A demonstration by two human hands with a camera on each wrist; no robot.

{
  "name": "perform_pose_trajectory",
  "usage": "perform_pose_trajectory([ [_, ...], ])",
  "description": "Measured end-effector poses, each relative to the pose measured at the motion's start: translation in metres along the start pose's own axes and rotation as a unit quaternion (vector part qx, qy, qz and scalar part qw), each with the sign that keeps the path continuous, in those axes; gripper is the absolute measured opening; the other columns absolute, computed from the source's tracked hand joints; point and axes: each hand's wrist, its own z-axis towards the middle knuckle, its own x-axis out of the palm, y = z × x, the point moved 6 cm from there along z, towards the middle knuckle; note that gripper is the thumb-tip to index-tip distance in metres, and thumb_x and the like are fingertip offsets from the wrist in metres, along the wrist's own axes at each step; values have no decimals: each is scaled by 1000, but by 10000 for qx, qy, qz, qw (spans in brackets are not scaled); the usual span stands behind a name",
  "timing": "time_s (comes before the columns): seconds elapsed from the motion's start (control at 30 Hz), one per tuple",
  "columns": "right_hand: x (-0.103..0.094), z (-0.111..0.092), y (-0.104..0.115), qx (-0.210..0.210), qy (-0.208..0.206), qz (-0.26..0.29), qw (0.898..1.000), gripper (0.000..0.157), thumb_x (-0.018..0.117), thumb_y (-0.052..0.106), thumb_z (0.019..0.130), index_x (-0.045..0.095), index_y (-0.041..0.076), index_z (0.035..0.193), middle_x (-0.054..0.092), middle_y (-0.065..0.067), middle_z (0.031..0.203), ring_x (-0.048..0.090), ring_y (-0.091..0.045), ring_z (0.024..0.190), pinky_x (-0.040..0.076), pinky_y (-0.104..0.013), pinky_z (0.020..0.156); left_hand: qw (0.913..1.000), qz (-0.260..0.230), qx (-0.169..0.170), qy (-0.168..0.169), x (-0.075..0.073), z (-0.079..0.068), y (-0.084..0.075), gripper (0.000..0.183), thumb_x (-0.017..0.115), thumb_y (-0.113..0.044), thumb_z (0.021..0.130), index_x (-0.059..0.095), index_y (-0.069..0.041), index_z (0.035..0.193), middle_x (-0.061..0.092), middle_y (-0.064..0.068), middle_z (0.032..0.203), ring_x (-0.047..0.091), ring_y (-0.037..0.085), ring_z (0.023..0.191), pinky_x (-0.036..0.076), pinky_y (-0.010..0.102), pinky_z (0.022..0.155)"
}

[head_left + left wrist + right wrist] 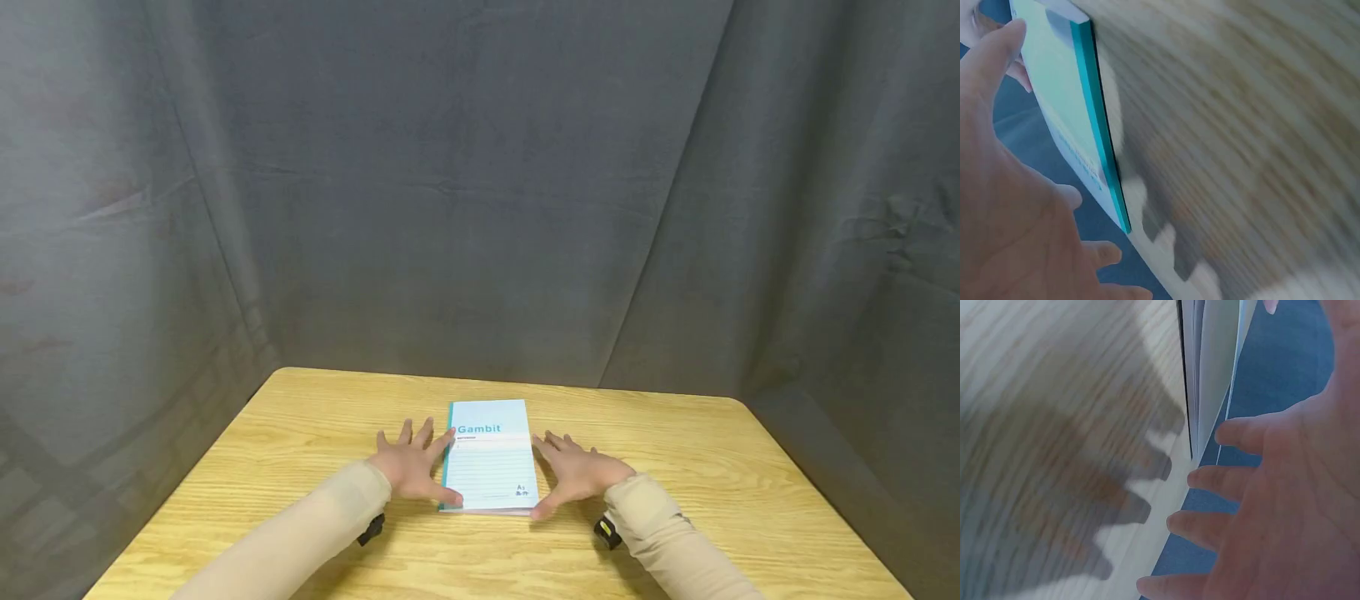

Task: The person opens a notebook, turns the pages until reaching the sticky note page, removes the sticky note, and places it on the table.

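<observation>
A light blue notebook [491,467] with "Gambit" on its cover lies closed on the wooden table, its teal spine [1096,119] toward the left hand. My left hand [408,468] is spread beside that spine, thumb and index fingertips right at the cover's left edge. On the other side, my right hand [581,472] has its fingers spread along the page edges [1200,381], with the thumb near the lower right corner. Neither hand curls round the notebook. In both wrist views the palms face it and cast finger shadows on the table.
The wooden table [300,442] has rounded far corners and reaches past the hands on both sides. Grey curtains [450,208] hang behind it and at the left and right. A small black device [607,532] sits under the right wrist, another [371,529] under the left.
</observation>
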Motion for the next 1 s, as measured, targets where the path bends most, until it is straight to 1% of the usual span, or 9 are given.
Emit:
perform_pose_trajectory([
  [0.13,4,3,-1,70,60,-80,9999,127,80,64,60,19,5,153,14,-26,158,14,-52,142,16,-78,101,9998,-60,-46,181,4,0,-1,110,55,-85,67,16,-31,155,13,11,162,14,46,145,18,76,102],
  [0.2,6,4,-2,19,57,-62,10000,126,82,62,60,19,4,153,15,-25,158,14,-51,143,17,-75,103,9995,-120,-72,270,5,0,-1,112,58,-84,66,16,-31,155,14,11,162,14,46,145,17,76,102],
  [0.33,9,5,-2,-102,81,33,9999,123,84,55,62,20,1,152,14,-25,158,12,-48,144,20,-67,109,9983,-316,-107,480,8,1,-1,114,63,-80,65,15,-29,155,14,11,161,15,45,145,17,76,103],
  [0.43,10,5,-3,-121,147,110,9998,120,84,52,64,21,0,151,14,-24,158,12,-46,145,23,-64,110,9971,-457,-113,595,9,1,-1,113,65,-78,66,15,-29,155,14,11,161,16,44,145,19,75,103],
  [0.57,11,5,-3,-116,234,242,9994,117,83,51,66,22,2,152,13,-23,159,11,-46,145,24,-64,110,9963,-558,-117,637,10,1,-1,113,66,-77,67,16,-28,155,15,12,161,15,45,145,21,75,102],
  [0.67,12,5,-4,-117,289,315,9990,115,83,51,66,22,3,152,11,-23,159,10,-46,145,23,-64,110,9961,-590,-127,651,9,0,-1,113,66,-77,67,16,-28,155,14,12,161,14,44,145,20,75,103],
  [1.0,13,6,-6,-84,322,345,9989,116,84,50,65,23,3,152,12,-23,159,10,-46,145,23,-63,110,9956,-663,-139,646,10,0,-2,113,67,-76,67,16,-28,155,13,12,162,13,44,146,19,76,103],
])
